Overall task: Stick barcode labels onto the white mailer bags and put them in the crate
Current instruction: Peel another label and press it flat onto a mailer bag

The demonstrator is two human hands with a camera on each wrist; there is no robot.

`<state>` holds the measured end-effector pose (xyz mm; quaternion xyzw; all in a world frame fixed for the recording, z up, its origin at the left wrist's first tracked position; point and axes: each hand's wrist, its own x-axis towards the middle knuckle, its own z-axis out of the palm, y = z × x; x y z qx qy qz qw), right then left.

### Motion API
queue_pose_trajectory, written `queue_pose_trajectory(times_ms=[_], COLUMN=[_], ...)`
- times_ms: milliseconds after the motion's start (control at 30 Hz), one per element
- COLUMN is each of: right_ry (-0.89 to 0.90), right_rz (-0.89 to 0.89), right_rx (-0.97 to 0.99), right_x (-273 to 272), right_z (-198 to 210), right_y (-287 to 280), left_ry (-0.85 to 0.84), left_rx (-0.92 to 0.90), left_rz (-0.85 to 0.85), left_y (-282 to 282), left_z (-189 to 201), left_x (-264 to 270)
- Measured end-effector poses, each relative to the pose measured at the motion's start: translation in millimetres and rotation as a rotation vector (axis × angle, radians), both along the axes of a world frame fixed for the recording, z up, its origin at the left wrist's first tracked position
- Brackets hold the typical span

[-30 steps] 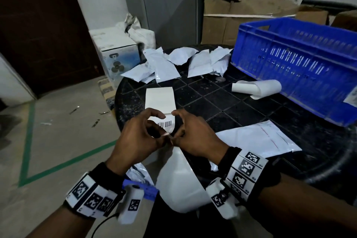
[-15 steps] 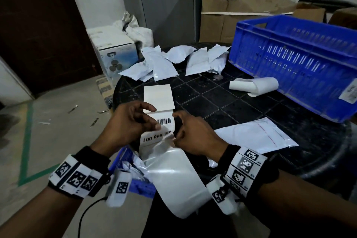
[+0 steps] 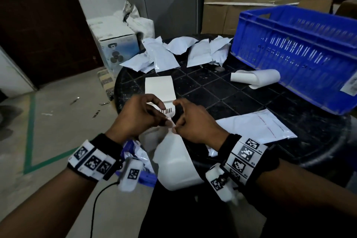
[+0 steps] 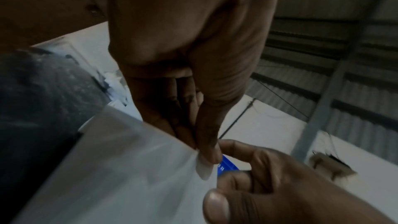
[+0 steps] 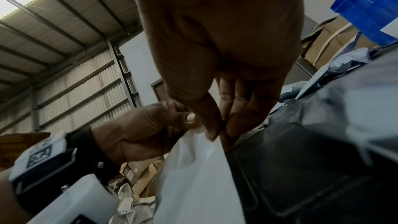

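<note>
Dim warehouse, round black tiled table (image 3: pixel 222 91) in front of me, corrugated roof overhead in the wrist views. Barcode label (image 3: pixel 167 110) sits at the table's 7 o'clock edge, on the label strip (image 3: pixel 160 88) whose long axis runs away from me toward 12. Left hand (image 3: pixel 135 120) pinches the label's near corner, thumb against fingertips. Right hand (image 3: pixel 195 121) pinches the glossy backing liner (image 3: pixel 173 162) beside it; the liner curls down off the table edge toward me. Hands almost touching, peel seam between them, so I reckon the pull goes left hand up, right hand down. White mailer bag (image 3: pixel 257 125) lies flat at 4 o'clock, nearer my right hand. More mailer bags (image 3: pixel 164 56) heaped at 12. Blue crate (image 3: pixel 301 52) at 2, loose liner roll (image 3: pixel 255 78) just beside it.
</note>
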<state>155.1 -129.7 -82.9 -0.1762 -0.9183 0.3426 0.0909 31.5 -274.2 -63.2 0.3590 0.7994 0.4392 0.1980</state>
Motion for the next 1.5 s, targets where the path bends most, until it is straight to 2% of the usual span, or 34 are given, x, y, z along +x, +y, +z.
queue_pose_trajectory(times_ms=[67,133,367,667,733,833,967,1000,1133,1267,1333,1400,1467,1500], right_ry=[-0.005,-0.001,-0.037,-0.115,-0.138,-0.211,0.092,0.107,-0.097,-0.191,-0.143,-0.018,0.074,0.056], right_rz=[-0.013,-0.023,-0.04,-0.009,0.026,0.044,0.075,0.109,0.336,0.441,0.385,0.294,0.309,0.356], right_rx=[-0.012,-0.025,0.025,0.071,0.145,0.379,0.575,0.607,0.599,0.658,0.665,0.693,0.711,0.697], right_x=[-1,-3,-2,3,1,-8,-19,-23,-34,-29,-27,-30,-34,-36], right_z=[4,7,6,4,6,14,33,35,30,8,8,12,15,14], right_y=[1,1,6,12,12,7,0,0,0,-5,-8,-8,-11,-14], left_ry=[-0.204,-0.309,-0.385,-0.305,-0.26,-0.134,-0.05,-0.053,-0.065,-0.012,0.01,0.021,0.041,0.047], left_rx=[0.071,0.106,0.228,0.25,0.193,0.105,0.083,0.079,0.069,0.077,0.084,0.071,0.053,0.051], left_rz=[0.031,0.056,0.196,0.318,0.282,0.207,0.123,0.106,0.075,0.092,0.093,0.082,0.076,0.072], left_y=[1,2,5,0,5,14,27,29,30,24,22,21,23,25], left_z=[4,6,13,28,34,42,46,45,40,45,50,52,51,49], left_x=[-6,-13,-26,-80,-91,-99,-98,-98,-95,-105,-110,-109,-105,-103])
